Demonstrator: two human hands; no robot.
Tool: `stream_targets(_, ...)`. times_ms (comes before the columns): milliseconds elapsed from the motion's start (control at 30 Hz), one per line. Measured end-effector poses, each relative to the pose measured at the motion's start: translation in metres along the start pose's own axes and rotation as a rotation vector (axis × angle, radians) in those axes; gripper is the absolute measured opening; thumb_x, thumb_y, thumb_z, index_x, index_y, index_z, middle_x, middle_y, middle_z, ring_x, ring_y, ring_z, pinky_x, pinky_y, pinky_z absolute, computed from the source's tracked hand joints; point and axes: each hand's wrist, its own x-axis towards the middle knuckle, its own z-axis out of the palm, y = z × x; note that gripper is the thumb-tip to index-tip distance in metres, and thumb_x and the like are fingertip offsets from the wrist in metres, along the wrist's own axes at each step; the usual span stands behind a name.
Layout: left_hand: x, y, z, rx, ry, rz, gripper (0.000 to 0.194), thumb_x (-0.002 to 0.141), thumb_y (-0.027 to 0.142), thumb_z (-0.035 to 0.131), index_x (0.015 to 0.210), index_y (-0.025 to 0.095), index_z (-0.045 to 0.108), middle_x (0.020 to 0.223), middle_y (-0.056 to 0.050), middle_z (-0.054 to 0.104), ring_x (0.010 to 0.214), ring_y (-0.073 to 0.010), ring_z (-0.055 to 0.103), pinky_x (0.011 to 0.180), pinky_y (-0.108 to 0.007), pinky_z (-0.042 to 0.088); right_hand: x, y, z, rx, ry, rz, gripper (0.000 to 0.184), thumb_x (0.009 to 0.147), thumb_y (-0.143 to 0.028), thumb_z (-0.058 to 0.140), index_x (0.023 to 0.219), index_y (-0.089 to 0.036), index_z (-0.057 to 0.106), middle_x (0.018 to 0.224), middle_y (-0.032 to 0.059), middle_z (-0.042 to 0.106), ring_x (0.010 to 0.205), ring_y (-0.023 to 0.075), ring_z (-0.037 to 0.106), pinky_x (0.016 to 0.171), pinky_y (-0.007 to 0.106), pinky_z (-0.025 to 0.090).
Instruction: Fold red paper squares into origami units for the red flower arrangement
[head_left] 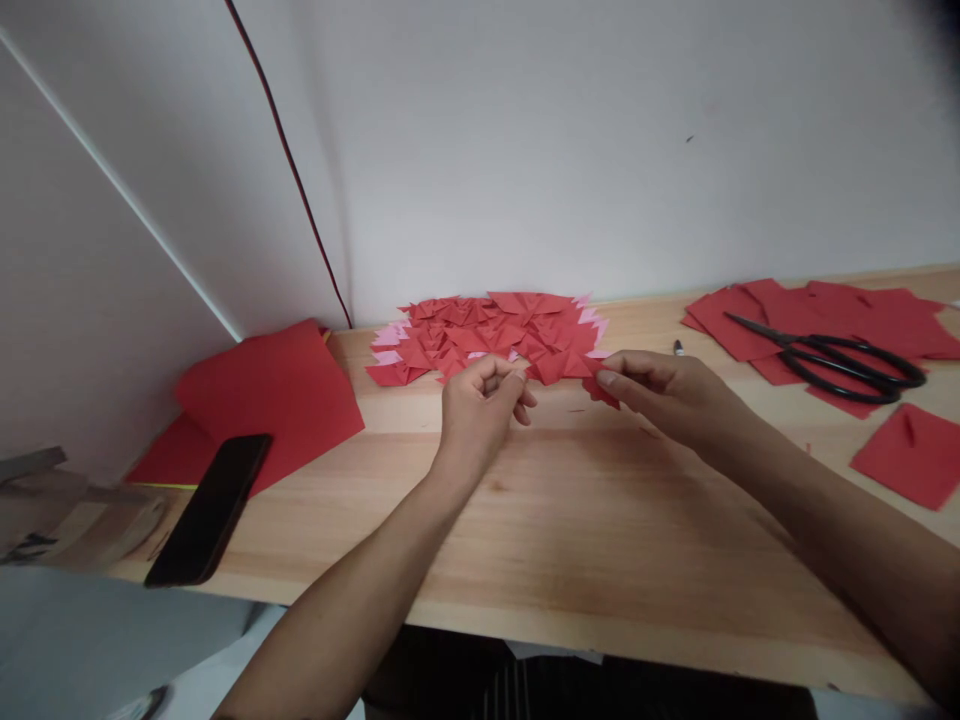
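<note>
The left hand (pixel 484 400) is half curled, thumb against forefinger, by the front of the red and pink folded-paper pile (pixel 480 335) against the wall (pixel 525 150); on the right, the other hand (pixel 652 390) pinches a small red piece (pixel 602 388).

Bare forearms (pixel 375 565) on show, left hand (pixel 484 400) and right hand (pixel 664 390) bare too, and down at the lap, dark clothing (pixel 637 687) with thin, paler stripes (pixel 511 692)!

The right hand (pixel 667 388) partly hides the folded red piece (pixel 599 390) in its fingers (pixel 631 364).
</note>
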Motion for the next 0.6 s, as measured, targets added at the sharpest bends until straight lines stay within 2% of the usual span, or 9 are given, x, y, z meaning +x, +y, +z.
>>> stream_targets(167,0.003,-0.001,-0.002,-0.080,0.036,-0.030,0.016,0.078,0.027,0.059,0.067,0.016,0.056,0.059,0.001,0.062,0.045,-0.0072,0.054,0.042,-0.018,0.035,0.001,0.006,0.002,0.103,-0.077,0.038,0.035,0.083,-0.051,0.059,0.068,-0.019,0.056,0.056,-0.0047,0.043,0.047,0.0075,0.032,0.046,0.024,0.024)
stream_targets(300,0.005,-0.004,-0.003,-0.114,0.045,-0.057,0.016,0.077,0.028,0.060,0.068,0.016,0.056,0.061,0.000,0.063,0.045,-0.0071,0.054,0.042,-0.018,0.035,0.002,0.012,0.005,0.176,-0.114,0.059,0.037,0.079,-0.055,0.062,0.070,-0.019,0.059,0.057,-0.0038,0.046,0.049,0.0080,0.035,0.046,0.024,0.024)
stream_targets(467,0.005,-0.006,-0.002,-0.123,-0.025,-0.108,0.021,0.080,0.034,0.059,0.071,0.016,0.055,0.067,0.000,0.064,0.048,-0.0072,0.056,0.043,-0.018,0.036,0.001,0.011,0.009,0.220,-0.115,0.076,0.040,0.078,-0.057,0.063,0.068,-0.019,0.057,0.060,-0.0029,0.049,0.052,0.0086,0.039,0.048,0.025,0.027)
stream_targets(600,0.001,-0.011,0.005,-0.125,-0.104,-0.183,0.020,0.078,0.034,0.062,0.074,0.015,0.056,0.069,0.000,0.063,0.049,-0.0069,0.055,0.043,-0.018,0.039,-0.001,0.009,0.011,0.241,-0.060,0.083,0.036,0.079,-0.053,0.064,0.070,-0.018,0.058,0.065,-0.0017,0.053,0.057,0.0101,0.044,0.053,0.025,0.032)
